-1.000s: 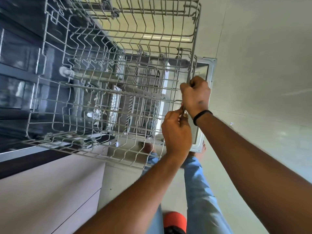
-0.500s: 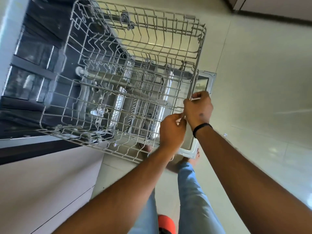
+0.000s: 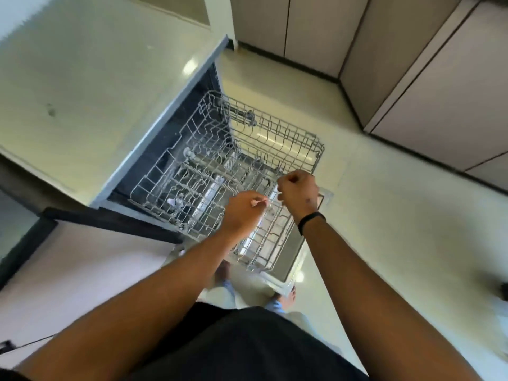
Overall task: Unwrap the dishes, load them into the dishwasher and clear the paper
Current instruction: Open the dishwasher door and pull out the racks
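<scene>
Tabletop (image 3: 90, 78) far up-left of both grips, pale, glossy, bare where visible. Its front edge runs diagonally above the open dishwasher (image 3: 176, 149) cavity.

Upper rack (image 3: 220, 171): grey wire, pulled out over the lowered door (image 3: 291, 259), no dishes in it. Lower rack partly visible through the wires below it. No dishes or wrapping paper in frame apart from the scrap noted below.

Left hand (image 3: 242, 213): over the rack's near-right part, grip clenched in a pinch on a small white scrap (image 3: 259, 201), thumb and forefinger closed on it. Can't tell what the scrap is; blurred.

Right hand (image 3: 298, 192): just right of the left grip, apart from it, over the rack's front rail. Fingers curled into a fist; a bit of white shows at the fingertips, can't tell whether it is grasping anything. Black band (image 3: 312, 221) on the wrist below the grip.

Below both grips: person's black top, light trousers, bare feet on the tiled floor (image 3: 384, 215) next to the door's edge.

Right of the right grip, well apart: beige cabinets (image 3: 439, 92) with dark plinth along the floor.
</scene>
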`<state>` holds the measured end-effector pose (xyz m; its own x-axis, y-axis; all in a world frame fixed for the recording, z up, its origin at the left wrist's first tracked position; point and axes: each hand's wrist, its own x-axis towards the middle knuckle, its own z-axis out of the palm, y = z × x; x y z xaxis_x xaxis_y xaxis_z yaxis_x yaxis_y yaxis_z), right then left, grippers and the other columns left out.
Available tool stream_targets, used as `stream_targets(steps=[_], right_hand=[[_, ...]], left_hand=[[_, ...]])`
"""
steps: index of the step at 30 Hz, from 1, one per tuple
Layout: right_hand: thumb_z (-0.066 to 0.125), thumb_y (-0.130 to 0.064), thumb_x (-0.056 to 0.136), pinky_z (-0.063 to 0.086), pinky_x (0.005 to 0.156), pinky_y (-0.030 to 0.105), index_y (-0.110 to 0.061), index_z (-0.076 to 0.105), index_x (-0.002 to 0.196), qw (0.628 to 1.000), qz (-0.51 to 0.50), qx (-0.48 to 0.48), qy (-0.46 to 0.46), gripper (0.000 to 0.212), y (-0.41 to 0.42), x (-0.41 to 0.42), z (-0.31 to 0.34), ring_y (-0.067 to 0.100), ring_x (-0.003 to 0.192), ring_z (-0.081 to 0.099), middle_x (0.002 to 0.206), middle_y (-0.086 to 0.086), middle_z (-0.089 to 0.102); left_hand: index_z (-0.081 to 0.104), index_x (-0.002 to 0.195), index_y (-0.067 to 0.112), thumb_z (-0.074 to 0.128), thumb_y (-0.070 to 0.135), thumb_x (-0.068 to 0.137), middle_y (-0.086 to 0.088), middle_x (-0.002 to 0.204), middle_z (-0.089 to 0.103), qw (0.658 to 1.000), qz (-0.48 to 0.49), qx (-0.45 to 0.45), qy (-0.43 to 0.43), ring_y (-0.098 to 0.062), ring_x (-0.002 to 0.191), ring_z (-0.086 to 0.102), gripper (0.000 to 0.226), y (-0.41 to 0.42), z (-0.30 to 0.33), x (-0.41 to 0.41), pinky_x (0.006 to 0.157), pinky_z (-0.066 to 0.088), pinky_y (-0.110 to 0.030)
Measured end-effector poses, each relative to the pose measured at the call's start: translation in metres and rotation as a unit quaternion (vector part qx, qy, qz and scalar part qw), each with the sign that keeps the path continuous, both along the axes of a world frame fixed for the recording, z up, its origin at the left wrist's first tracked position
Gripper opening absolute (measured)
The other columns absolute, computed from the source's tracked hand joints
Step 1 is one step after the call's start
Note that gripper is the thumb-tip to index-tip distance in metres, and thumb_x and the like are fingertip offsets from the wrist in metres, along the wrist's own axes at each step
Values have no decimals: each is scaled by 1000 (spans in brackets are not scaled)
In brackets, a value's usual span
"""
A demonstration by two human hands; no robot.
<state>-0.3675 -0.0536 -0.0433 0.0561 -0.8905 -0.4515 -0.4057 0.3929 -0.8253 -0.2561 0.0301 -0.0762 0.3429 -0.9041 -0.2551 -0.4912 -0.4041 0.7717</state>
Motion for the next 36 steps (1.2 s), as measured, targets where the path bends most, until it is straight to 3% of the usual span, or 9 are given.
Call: stream_targets(steps=[5, 8, 12, 15, 19, 22, 26, 30, 36], right_hand=[[59, -25, 75, 59, 66, 54, -1, 64, 81, 997, 67, -36, -13, 25, -10, 24, 40, 30, 65, 65, 81, 20, 71], [58, -27, 69, 58, 68, 54, -6, 63, 77, 994, 104, -24, -20, 23, -10, 34, 53, 23, 62, 58, 74, 17, 69], [61, -19, 79, 60, 66, 51, -10, 65, 76, 987, 157, -25, -31, 10, -1, 48, 70, 21, 60, 60, 70, 12, 69], [62, -15, 86, 59, 65, 42, -6, 65, 82, 981, 187, -35, -41, 11, 8, 65, 81, 20, 60, 63, 74, 14, 72], [61, -8, 88, 54, 63, 35, -10, 62, 77, 972, 221, -38, -62, 11, 26, 92, 89, 21, 63, 65, 70, 7, 68], [60, -6, 89, 53, 61, 32, -6, 63, 79, 964, 257, -39, -61, 11, 44, 115, 92, 19, 63, 63, 72, 9, 67], [61, -10, 91, 52, 61, 33, -7, 62, 77, 946, 315, -53, -44, 14, 75, 166, 92, 23, 63, 62, 74, 21, 66], [63, -13, 91, 53, 64, 40, -2, 63, 76, 925, 372, -68, -26, 18, 104, 215, 89, 27, 65, 59, 76, 28, 65], [64, -7, 91, 55, 61, 39, -5, 65, 76, 895, 438, -75, -34, 15, 161, 292, 92, 27, 65, 64, 77, 22, 71]], left_hand=[[75, 109, 11, 62, 23, 99, 7, 76, 67, 997, 65, -32, -5, 7, 50, 52, 20, 21, 43, 30, 49, 36, -10], [75, 110, 12, 63, 24, 98, 7, 91, 68, 994, 105, -27, -24, 7, 67, 57, 21, 32, 59, 49, 54, 37, -7], [74, 112, 12, 66, 23, 97, 8, 90, 68, 984, 173, -46, 6, -10, 71, 67, 21, 44, 72, 71, 55, 45, -8], [74, 111, 13, 69, 23, 95, 11, 86, 70, 977, 206, -55, 28, 4, 63, 66, 20, 54, 76, 86, 55, 48, -7], [74, 113, 18, 68, 27, 95, 9, 104, 72, 979, 191, -63, 32, -6, 84, 69, 22, 72, 82, 102, 68, 47, -12], [76, 109, 19, 69, 26, 95, 11, 103, 71, 974, 211, -66, 40, 2, 85, 63, 18, 91, 79, 118, 75, 48, -15], [77, 104, 15, 70, 23, 94, 0, 102, 75, 953, 285, -81, 55, 2, 81, 63, 15, 128, 78, 156, 69, 44, -3], [71, 90, 21, 70, 20, 94, 0, 87, 69, 925, 361, -100, 66, -12, 81, 63, 4, 167, 84, 192, 76, 52, -25], [76, 96, 23, 70, 22, 91, 10, 84, 72, 883, 452, -115, 46, -6, 81, 68, 8, 234, 87, 244, 82, 55, -28]])
